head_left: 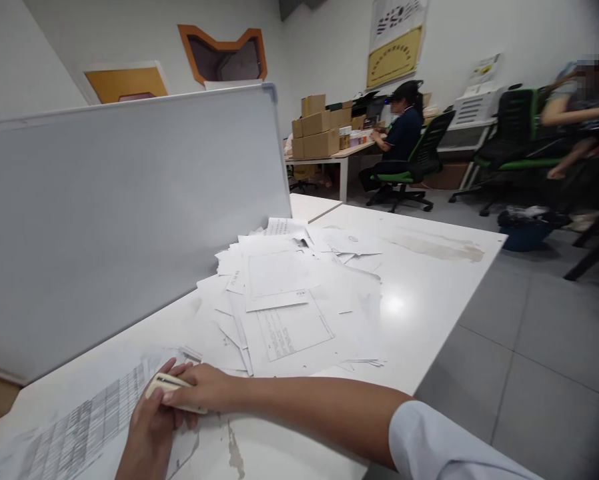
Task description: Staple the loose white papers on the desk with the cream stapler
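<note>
I have the left hand (150, 415) and right hand (208, 387) with fingers closed around a cream, rounded, oblong object (165, 384), its long axis slanting towards the white rectangular surface's (289, 440) near edge.

Cream device (165, 385): we are holding a rounded, pale body, possibly a stapler, our grip hiding much of it.
Dark slot (173, 380): we are seeing it near the left end.
Place: we are gripping it over the white table (429, 293).
</note>
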`<state>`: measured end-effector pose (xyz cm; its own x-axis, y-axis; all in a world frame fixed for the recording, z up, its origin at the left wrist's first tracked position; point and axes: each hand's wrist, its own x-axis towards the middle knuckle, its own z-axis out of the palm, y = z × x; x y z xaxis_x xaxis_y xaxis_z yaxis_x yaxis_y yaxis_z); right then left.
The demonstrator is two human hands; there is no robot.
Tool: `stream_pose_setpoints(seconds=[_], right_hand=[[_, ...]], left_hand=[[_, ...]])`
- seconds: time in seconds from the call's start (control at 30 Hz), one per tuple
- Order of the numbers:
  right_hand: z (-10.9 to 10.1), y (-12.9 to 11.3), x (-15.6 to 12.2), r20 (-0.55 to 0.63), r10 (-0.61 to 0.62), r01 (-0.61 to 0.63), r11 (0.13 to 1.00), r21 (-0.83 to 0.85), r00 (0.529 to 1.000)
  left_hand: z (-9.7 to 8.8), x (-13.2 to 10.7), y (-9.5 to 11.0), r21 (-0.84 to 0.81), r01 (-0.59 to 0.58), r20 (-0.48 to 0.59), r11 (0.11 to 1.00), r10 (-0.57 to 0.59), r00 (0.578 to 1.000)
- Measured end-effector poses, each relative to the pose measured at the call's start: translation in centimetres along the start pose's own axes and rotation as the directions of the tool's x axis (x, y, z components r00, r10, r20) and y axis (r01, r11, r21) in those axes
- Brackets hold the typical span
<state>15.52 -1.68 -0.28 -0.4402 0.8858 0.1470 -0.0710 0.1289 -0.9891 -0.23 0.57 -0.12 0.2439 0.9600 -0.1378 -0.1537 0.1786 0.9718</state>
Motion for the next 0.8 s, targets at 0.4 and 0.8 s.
stream_pose_setpoints(seconds=[0.4, 0.8], right_hand=[[1.0, 2.8, 1.1, -0.158, 0.019, 0.044, 0.922, 0.385, 0.987], [-0.2, 3.0, 1.2, -0.192, 0.118, 0.055, 0.701, 0.711, 0.974]], left_hand=[[-0.7, -0.1, 0.9, 0.023, -0.309, -0.270, 0.951, 0.303, 0.914], [-1.8, -1.1, 0.7, 0.799, -0.489, 0.223, 0.350, 0.584, 0.781]])
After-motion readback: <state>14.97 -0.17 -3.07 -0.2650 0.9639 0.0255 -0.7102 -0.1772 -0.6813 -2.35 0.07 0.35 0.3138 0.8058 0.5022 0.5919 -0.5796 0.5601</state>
